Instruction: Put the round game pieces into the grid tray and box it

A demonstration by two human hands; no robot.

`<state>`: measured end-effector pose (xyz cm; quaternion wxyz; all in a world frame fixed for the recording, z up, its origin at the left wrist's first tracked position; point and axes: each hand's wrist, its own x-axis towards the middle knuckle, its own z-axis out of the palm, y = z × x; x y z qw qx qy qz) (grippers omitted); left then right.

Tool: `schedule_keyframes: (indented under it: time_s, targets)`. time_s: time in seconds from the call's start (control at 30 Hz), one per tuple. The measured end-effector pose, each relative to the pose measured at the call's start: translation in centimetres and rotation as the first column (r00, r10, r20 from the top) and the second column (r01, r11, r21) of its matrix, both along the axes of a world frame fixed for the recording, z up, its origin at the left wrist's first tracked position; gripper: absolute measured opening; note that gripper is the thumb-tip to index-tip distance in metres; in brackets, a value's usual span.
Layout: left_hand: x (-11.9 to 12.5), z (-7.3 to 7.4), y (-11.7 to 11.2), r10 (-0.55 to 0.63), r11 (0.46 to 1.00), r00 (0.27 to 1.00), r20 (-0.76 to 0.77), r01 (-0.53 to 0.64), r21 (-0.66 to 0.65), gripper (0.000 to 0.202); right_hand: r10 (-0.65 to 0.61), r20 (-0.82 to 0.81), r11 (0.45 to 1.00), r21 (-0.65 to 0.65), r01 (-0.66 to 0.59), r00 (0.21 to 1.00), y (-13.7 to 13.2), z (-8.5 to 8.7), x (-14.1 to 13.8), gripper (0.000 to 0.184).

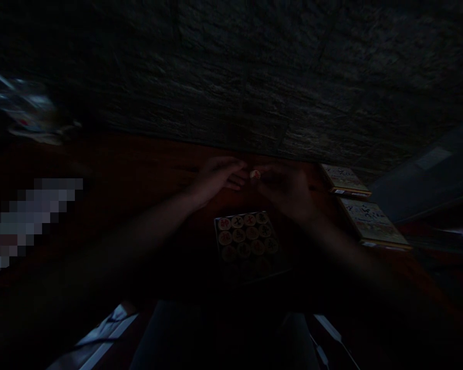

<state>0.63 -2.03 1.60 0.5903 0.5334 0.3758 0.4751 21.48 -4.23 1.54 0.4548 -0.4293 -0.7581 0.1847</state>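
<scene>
A round Chinese chess piece (pixel 255 175) with a red character is pinched in the fingertips of my right hand (pixel 289 187), above the dark reddish table. Just left of it is my left hand (pixel 221 173), its fingers loosely bent and apart, with nothing visible in them. A small gap separates my left fingertips from the piece. Below both hands, nearer my body, a shallow square box (pixel 215 226) holds rows of round wooden pieces, some marked in red and others in black. Its near rows sink into deep shadow.
Two flat printed boxes (pixel 374 221) lie to the right, past my right forearm. A rough stone wall (pixel 231 92) rises behind the table (pixel 139 159). At the far left stands a clear container (pixel 34 110) with a straw-like stick. A grey panel (pixel 428 169) stands far right.
</scene>
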Motion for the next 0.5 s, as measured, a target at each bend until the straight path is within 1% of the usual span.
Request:
schedule_keyframes:
  time_s: [0.17,0.27,0.33,0.4,0.5]
  targets:
    - [0.0,0.1,0.1,0.010,1.000,1.000,-0.002,-0.010,-0.025,0.019,0.037,0.050,0.994,-0.100,-0.032,0.998,-1.3,2.6,0.0,0.017]
    - [0.0,0.1,0.1,0.020,0.999,1.000,-0.008,-0.020,-0.031,0.019,0.069,0.081,0.989,-0.138,-0.057,0.994,-2.7,4.1,0.4,0.015]
    - [0.0,0.2,0.0,0.025,0.999,1.000,-0.015,-0.025,-0.025,0.019,0.070,0.097,0.983,-0.178,-0.052,0.993,-4.1,4.8,0.9,0.015]
    - [0.0,0.2,0.0,0.027,0.999,0.999,-0.023,-0.028,-0.026,0.018,0.050,0.143,0.971,-0.240,-0.014,0.988,-5.9,5.4,1.6,0.016]
    - [0.1,0.3,0.0,0.024,0.999,1.000,-0.017,-0.025,-0.034,0.018,0.082,0.205,0.929,-0.370,0.000,0.975,-8.9,6.1,2.7,0.024]
